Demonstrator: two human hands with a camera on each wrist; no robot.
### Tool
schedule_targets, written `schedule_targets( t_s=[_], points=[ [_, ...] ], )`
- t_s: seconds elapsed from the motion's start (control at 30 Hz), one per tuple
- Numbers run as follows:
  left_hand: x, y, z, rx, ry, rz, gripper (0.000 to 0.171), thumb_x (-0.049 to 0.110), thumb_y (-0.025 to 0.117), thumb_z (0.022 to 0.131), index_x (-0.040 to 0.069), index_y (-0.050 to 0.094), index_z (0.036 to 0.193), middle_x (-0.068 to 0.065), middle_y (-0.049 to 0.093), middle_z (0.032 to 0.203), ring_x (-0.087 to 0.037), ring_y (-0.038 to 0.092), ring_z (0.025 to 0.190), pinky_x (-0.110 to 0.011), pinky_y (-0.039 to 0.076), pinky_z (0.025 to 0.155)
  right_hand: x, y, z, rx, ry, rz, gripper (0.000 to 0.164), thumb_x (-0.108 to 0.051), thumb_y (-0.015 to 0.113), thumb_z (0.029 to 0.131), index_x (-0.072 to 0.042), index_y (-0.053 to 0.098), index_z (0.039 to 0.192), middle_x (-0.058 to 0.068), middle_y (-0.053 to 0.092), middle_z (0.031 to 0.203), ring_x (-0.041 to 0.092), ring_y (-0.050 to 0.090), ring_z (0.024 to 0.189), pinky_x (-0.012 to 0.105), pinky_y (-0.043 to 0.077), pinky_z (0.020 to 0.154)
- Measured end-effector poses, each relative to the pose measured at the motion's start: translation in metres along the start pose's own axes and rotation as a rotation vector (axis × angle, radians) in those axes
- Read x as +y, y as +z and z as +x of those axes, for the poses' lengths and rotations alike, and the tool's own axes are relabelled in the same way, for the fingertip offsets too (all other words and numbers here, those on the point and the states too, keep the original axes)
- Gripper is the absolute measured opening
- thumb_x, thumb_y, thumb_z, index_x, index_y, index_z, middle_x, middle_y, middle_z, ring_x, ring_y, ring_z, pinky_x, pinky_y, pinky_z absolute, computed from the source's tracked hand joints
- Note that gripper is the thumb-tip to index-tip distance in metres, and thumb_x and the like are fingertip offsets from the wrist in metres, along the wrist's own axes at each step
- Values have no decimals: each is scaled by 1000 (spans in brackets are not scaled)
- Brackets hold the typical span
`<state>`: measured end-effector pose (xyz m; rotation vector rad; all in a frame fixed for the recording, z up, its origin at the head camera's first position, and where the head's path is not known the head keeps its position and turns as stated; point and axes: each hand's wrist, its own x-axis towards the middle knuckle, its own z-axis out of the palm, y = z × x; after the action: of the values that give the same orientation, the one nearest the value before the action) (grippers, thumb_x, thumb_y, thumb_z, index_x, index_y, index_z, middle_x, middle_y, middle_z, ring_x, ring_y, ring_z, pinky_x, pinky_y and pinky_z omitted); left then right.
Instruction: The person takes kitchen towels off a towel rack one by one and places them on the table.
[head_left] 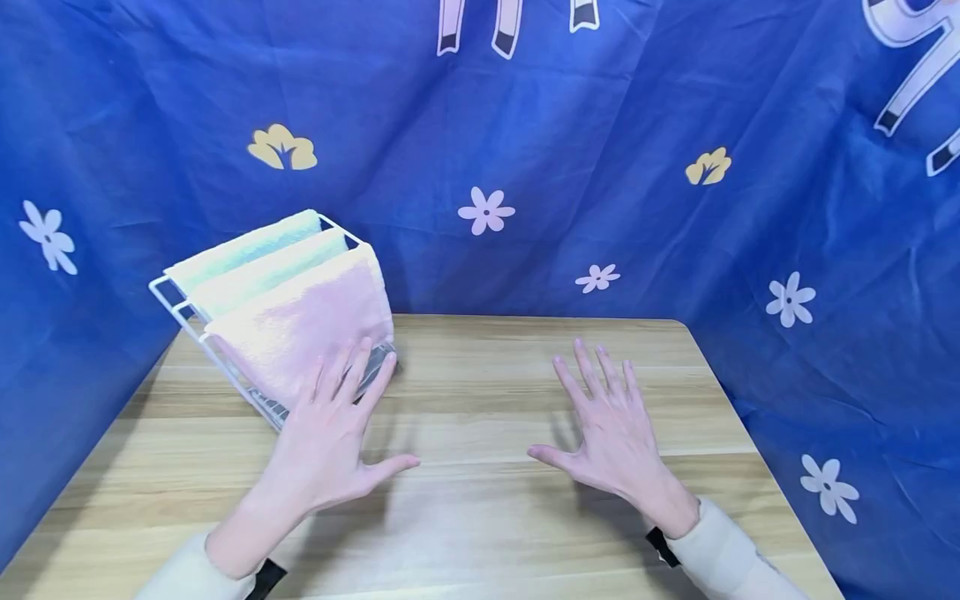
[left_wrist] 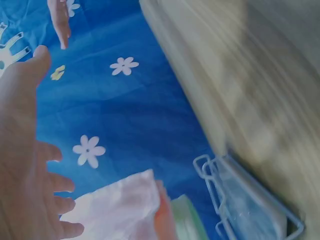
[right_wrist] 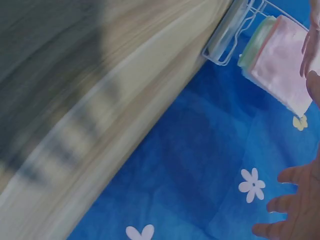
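Note:
My left hand is held over the table with its fingers spread, overlapping the lower edge of a pink towel in the head view. It grips nothing. The pink towel hangs at the front of a white wire rack, with a pale towel and a light green-blue towel behind it. Over the right half of the table my right hand is likewise spread and holds nothing. In the left wrist view, the towels' pink, orange and green edges show beside the rack's grey base tray.
The wood-grain table ends at the back against a blue cloth printed with flowers and animal legs. This cloth also closes off the left and right sides. The rack stands at the back left, angled toward the middle.

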<state>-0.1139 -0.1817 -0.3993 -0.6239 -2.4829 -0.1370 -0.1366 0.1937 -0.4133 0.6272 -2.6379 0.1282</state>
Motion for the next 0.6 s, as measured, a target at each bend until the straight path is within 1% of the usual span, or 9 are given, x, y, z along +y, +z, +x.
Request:
schedule_targets(
  t_s=[0.07, 0.13, 0.2, 0.27, 0.33, 0.4, 0.47, 0.6],
  points=[
    [-2, -8, -1, 5, -7, -21, 120, 100, 23, 85, 8, 45, 159, -28, 40, 165, -50, 37, 152, -69, 33, 126, -2, -1, 2, 5, -7, 4, 117, -99, 47, 78, -25, 31, 167, 7, 19, 178, 42, 27, 162, 72, 23, 131],
    [-3, -16, -3, 13, -15, -47, 118, 99, 26, 86, 8, 43, 161, -28, 39, 166, -50, 37, 152, -65, 29, 131, -5, -3, 5, 17, -24, 8, 116, -99, 45, 79, -25, 31, 167, 7, 20, 178, 42, 28, 161, 71, 25, 131],
    [-4, -25, -4, 25, -19, -72, 118, 97, 30, 87, 8, 39, 163, -27, 38, 167, -49, 37, 153, -58, 23, 136, -8, -4, 9, 33, -43, 18, 115, -99, 44, 80, -25, 31, 167, 7, 23, 177, 42, 30, 161, 70, 27, 131],
    [-6, -34, -5, 47, -16, -94, 117, 96, 33, 87, 9, 36, 164, -27, 38, 166, -48, 36, 155, -48, 17, 140, -10, -5, 14, 52, -65, 27, 114, -98, 44, 80, -26, 31, 167, 8, 24, 177, 42, 32, 160, 70, 28, 130],
    [-8, -44, -5, 75, -8, -104, 116, 95, 33, 88, 8, 35, 164, -28, 39, 166, -46, 33, 158, -39, 10, 142, -13, -7, 19, 62, -85, 29, 113, -98, 45, 81, -27, 29, 168, 7, 24, 177, 42, 31, 160, 69, 29, 130],
    [-10, -53, -7, 104, 0, -101, 115, 95, 33, 88, 8, 36, 164, -28, 39, 166, -44, 29, 160, -34, 6, 142, -16, -10, 25, 66, -106, 30, 112, -97, 48, 81, -27, 30, 167, 7, 22, 177, 41, 30, 161, 69, 29, 130],
    [-12, -61, -9, 139, 8, -93, 115, 95, 33, 88, 7, 38, 163, -27, 39, 166, -41, 26, 163, -33, 5, 142, -20, -13, 30, 69, -127, 31, 113, -95, 53, 80, -26, 32, 167, 7, 22, 178, 41, 29, 161, 69, 30, 130],
    [-17, -76, -12, 211, 15, -82, 113, 93, 35, 89, 5, 42, 160, -26, 40, 166, -36, 27, 164, -35, 10, 142, -30, -19, 40, 90, -174, 44, 114, -89, 65, 76, -23, 38, 164, 7, 23, 177, 39, 29, 162, 67, 30, 132]
  ],
)
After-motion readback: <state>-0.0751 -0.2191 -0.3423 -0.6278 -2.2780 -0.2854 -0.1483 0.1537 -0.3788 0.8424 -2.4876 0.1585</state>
